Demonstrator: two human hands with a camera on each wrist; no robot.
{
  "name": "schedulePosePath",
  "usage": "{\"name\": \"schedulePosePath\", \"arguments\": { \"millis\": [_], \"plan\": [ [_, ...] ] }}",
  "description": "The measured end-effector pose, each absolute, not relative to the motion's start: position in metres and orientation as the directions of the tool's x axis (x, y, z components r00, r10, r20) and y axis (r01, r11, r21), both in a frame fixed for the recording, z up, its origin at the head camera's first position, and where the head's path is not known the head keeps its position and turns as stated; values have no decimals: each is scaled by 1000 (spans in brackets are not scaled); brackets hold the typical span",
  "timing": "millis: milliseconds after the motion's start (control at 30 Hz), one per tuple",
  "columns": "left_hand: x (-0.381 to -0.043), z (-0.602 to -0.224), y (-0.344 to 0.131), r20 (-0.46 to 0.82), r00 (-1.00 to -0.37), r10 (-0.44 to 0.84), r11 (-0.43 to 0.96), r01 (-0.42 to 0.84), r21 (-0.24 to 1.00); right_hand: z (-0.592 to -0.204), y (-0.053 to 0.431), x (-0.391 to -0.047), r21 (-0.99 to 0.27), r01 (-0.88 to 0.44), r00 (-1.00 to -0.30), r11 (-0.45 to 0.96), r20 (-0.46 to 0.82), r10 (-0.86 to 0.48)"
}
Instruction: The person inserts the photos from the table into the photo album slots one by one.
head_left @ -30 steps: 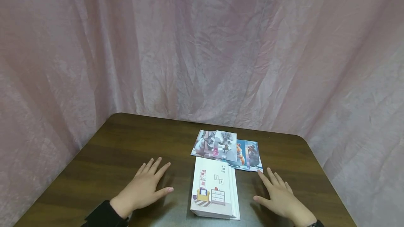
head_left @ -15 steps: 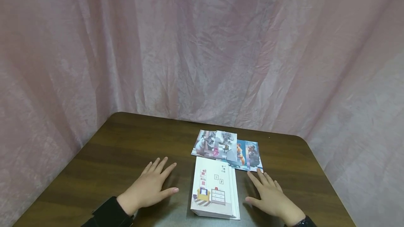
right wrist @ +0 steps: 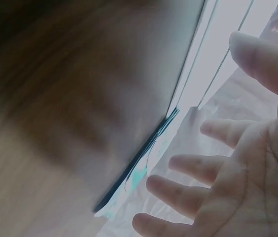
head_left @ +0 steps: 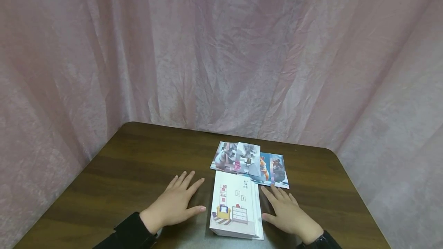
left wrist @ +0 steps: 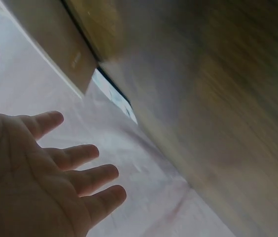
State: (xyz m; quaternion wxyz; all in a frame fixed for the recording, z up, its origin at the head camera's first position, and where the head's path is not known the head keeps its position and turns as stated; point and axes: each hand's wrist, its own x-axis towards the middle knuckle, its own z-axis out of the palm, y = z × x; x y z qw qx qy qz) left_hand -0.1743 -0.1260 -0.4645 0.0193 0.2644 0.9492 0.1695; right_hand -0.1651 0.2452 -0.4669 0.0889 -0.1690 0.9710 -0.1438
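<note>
A thick white album (head_left: 232, 203), its cover printed with a yellow armchair and a chest of drawers, lies on the dark wooden table between both hands. My left hand (head_left: 176, 203) is to the left of it, palm down, fingers spread and thumb toward the album's edge. Close by the right edge is my right hand (head_left: 288, 214), also spread, its thumb tip right at the album's side. Both hold nothing. In the left wrist view the left palm (left wrist: 30, 182) faces the camera beside the album's side (left wrist: 55, 44); the right wrist view shows the right palm (right wrist: 252, 177) likewise.
Behind the album several overlapping picture cards (head_left: 247, 160) with animal drawings lie on the wooden table (head_left: 155, 153). The right fingertips come near the lower edge of the blue cards (head_left: 278, 170). A pink curtain (head_left: 221, 49) hangs behind the table.
Both hands have moved inward toward the album, the left one to the right and the right one to the left. Album and cards stay in place.
</note>
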Motion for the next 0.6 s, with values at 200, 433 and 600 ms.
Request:
{"name": "schedulePosePath", "arguments": {
  "millis": [200, 433, 600],
  "plan": [
    [-177, -464, -111, 27, -818, 574, 772, 552, 315, -473, 237, -167, -314, -327, -915, 891, -130, -381],
    [-178, -463, -95, 29, -783, 621, 748, 603, 275, -476, 234, -168, -318, -328, -908, 889, -151, -390],
    [-176, -464, -84, 27, -765, 644, 735, 628, 256, -475, 232, -170, -330, -375, -893, 866, -121, -433]
  ]
}}
